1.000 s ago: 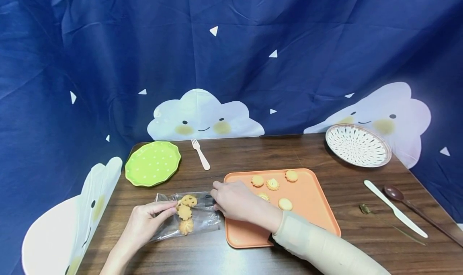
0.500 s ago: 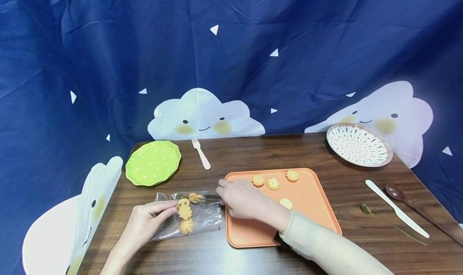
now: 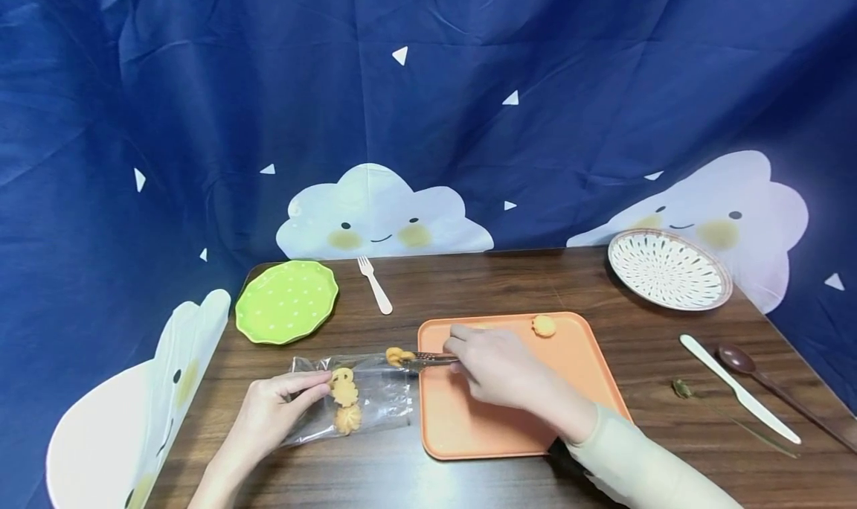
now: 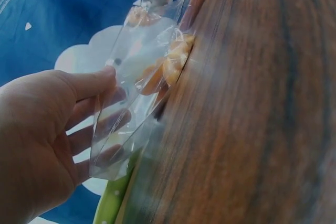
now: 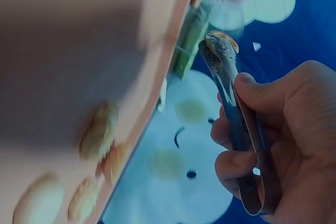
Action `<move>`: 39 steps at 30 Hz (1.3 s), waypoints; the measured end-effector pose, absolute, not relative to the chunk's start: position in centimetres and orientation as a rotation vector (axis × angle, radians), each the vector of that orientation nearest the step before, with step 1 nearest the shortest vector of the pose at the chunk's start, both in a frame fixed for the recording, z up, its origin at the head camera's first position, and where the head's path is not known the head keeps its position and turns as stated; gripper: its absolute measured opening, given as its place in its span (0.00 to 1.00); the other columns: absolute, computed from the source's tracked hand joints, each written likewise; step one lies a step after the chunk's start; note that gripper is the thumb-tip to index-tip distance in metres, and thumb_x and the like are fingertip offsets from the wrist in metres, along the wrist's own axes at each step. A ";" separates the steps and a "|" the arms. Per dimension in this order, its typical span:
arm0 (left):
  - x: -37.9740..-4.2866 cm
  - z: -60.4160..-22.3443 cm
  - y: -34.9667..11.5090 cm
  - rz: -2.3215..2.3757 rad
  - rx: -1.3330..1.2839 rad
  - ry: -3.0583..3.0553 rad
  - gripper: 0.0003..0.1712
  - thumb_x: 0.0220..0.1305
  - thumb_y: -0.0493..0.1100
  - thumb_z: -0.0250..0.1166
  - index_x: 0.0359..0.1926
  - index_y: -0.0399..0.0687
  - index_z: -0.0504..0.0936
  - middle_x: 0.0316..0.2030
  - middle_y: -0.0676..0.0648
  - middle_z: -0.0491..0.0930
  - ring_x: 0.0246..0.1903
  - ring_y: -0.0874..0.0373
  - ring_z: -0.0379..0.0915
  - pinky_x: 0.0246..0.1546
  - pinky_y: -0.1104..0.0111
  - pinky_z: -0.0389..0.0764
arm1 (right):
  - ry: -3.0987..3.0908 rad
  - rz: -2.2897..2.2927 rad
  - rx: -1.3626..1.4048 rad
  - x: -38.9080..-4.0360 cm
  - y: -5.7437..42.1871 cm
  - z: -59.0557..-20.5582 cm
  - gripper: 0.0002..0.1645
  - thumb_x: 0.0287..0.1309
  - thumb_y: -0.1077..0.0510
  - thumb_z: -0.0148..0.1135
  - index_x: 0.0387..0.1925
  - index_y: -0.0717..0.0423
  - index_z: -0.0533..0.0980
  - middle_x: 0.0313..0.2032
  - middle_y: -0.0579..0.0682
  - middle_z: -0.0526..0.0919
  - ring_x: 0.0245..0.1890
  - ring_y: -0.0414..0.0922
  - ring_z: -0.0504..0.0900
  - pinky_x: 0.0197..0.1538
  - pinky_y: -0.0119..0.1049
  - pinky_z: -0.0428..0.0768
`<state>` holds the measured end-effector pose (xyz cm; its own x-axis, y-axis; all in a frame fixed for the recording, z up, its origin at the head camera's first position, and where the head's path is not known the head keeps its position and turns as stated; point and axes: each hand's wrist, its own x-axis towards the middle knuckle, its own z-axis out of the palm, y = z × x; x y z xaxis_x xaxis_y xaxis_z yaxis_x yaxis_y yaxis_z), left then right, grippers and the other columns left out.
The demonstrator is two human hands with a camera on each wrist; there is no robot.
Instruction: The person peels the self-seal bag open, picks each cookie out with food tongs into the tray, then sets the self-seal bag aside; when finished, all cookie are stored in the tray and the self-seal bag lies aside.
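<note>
My left hand pinches a clear plastic bag by its left side, thumb and index finger close to the cookies lying inside. The left wrist view shows the bag between the thumb and fingers. In my right hand is a pair of metal tongs, gripped partway along the arms. A golden pretzel-shaped cookie is caught in the perforated tips, overlapping the bag's right end in the head view. My right hand is over the orange tray and covers some cookies on it.
A round cookie lies at the tray's back; the right wrist view shows several more. Around stand a green dotted plate, a pale fork, a patterned plate, a white knife, a brown spoon and a dried stem.
My right hand has moved right over the tray, drawing the tongs and the pretzel-shaped cookie from among the other cookies toward the bag's right end. The left hand keeps its place.
</note>
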<state>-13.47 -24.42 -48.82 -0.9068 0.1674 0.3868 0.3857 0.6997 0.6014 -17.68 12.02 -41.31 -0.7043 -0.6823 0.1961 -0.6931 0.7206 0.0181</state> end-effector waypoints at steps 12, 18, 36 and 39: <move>-13.6 -49.1 -24.6 -1.006 -0.449 -2.576 0.12 0.56 0.46 0.77 0.43 0.62 0.92 0.41 0.63 0.90 0.45 0.75 0.85 0.49 0.92 0.76 | -2.788 0.133 0.907 -17.0 18.4 -40.7 0.06 0.58 0.55 0.70 0.35 0.43 0.79 0.31 0.35 0.75 0.23 0.31 0.70 0.23 0.27 0.66; -13.6 -48.8 -24.5 -1.019 -0.441 -2.588 0.12 0.57 0.48 0.77 0.43 0.64 0.92 0.42 0.65 0.90 0.46 0.75 0.85 0.49 0.91 0.76 | -2.796 0.113 0.769 -16.2 21.9 -41.1 0.07 0.57 0.54 0.71 0.34 0.37 0.80 0.30 0.33 0.75 0.24 0.33 0.75 0.22 0.30 0.68; -13.6 -49.0 -24.5 -1.000 -0.440 -2.569 0.11 0.57 0.48 0.77 0.42 0.63 0.92 0.41 0.63 0.90 0.44 0.71 0.87 0.49 0.92 0.75 | -2.994 0.129 0.441 -14.0 30.3 -41.6 0.09 0.55 0.55 0.72 0.36 0.37 0.82 0.28 0.33 0.73 0.21 0.34 0.70 0.22 0.35 0.64; -13.5 -49.0 -24.4 -1.012 -0.439 -2.576 0.11 0.57 0.49 0.76 0.43 0.63 0.92 0.41 0.63 0.90 0.45 0.72 0.86 0.49 0.92 0.75 | -3.018 0.140 0.417 -13.7 31.1 -41.9 0.09 0.54 0.55 0.72 0.35 0.37 0.82 0.28 0.33 0.75 0.23 0.35 0.72 0.23 0.36 0.66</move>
